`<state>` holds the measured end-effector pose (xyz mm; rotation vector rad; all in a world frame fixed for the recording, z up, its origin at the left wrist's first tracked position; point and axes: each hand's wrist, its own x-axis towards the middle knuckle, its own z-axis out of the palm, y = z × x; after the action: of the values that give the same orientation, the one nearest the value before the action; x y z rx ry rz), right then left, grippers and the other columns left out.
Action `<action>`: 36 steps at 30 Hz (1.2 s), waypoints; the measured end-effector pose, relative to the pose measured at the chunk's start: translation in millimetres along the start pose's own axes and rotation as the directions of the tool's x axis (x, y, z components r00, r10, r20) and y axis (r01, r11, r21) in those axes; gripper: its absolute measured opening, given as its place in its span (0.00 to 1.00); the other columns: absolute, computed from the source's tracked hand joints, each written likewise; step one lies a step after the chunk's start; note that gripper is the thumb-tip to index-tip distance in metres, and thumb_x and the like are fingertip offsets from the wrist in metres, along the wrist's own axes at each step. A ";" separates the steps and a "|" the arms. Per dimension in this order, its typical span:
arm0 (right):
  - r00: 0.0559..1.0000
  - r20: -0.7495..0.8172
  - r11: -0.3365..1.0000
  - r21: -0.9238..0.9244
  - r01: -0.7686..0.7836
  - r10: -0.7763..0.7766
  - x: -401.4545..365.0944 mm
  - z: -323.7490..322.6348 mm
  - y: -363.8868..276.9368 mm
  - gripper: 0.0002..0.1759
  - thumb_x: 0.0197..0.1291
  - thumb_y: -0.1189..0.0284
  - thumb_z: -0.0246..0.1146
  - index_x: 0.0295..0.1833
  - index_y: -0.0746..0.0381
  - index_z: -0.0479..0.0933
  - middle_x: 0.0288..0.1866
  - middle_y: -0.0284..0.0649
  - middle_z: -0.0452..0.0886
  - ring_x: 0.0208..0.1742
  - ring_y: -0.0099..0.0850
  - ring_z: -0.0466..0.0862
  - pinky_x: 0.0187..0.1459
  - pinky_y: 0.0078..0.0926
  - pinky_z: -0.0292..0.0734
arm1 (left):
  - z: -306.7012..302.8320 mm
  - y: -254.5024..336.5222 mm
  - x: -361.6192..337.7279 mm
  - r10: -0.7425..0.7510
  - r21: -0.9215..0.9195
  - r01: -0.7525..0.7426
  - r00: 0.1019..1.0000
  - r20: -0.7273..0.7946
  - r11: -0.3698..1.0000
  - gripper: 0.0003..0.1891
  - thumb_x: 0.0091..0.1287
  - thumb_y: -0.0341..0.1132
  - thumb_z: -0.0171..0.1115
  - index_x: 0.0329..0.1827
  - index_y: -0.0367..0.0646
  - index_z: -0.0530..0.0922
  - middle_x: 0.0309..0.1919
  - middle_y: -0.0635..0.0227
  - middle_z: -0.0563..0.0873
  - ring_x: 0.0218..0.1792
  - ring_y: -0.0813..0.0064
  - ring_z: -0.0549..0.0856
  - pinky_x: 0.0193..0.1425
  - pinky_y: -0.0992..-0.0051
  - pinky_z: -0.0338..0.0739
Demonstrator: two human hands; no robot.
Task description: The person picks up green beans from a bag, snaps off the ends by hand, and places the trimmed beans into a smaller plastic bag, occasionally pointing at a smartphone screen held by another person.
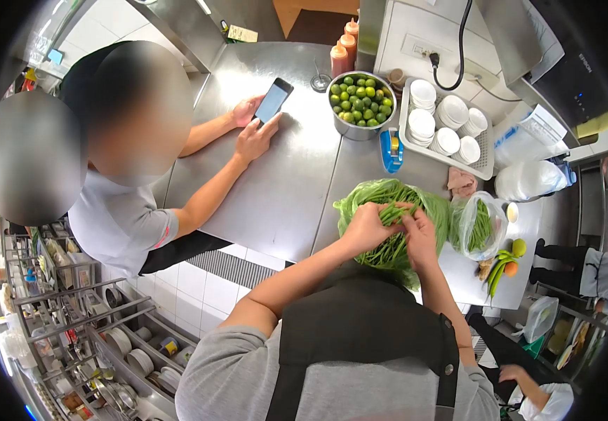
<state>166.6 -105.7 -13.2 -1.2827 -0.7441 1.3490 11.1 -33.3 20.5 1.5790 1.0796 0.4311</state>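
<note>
My left hand [370, 229] is closed around a small bunch of green beans [392, 212]. Beside it, my right hand [419, 236] pinches the other end of the same bunch, the fingertips of both hands close together. Below them lies an open green plastic bag [433, 208] heaped with long green beans. To the right, a clear plastic bag [498, 213] holds more beans, which look shorter.
A metal pot of limes [361, 132], a blue tape dispenser [391, 151] and a tray of white dishes [487, 160] stand behind the bags. Chillies [498, 270] lie at right. Across the steel table [276, 189], a person holds a phone [273, 100]. Sauce bottles [339, 60] stand at the back.
</note>
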 end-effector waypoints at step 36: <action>0.974 -0.170 0.940 0.331 -0.087 0.150 7.7 -21.9 -9.9 0.11 0.80 0.70 0.53 0.56 0.66 0.75 0.50 0.49 0.87 0.54 0.40 0.88 0.61 0.39 0.83 | -203.3 -150.6 158.6 0.057 0.399 0.285 0.749 -0.660 0.871 0.51 0.58 0.24 0.66 0.84 0.40 0.45 0.53 0.44 0.87 0.53 0.45 0.87 0.60 0.54 0.81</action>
<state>191.3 -101.1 -11.0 -1.1875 -0.2981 1.3547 -122.0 207.7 -95.1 1.8206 1.9497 0.7031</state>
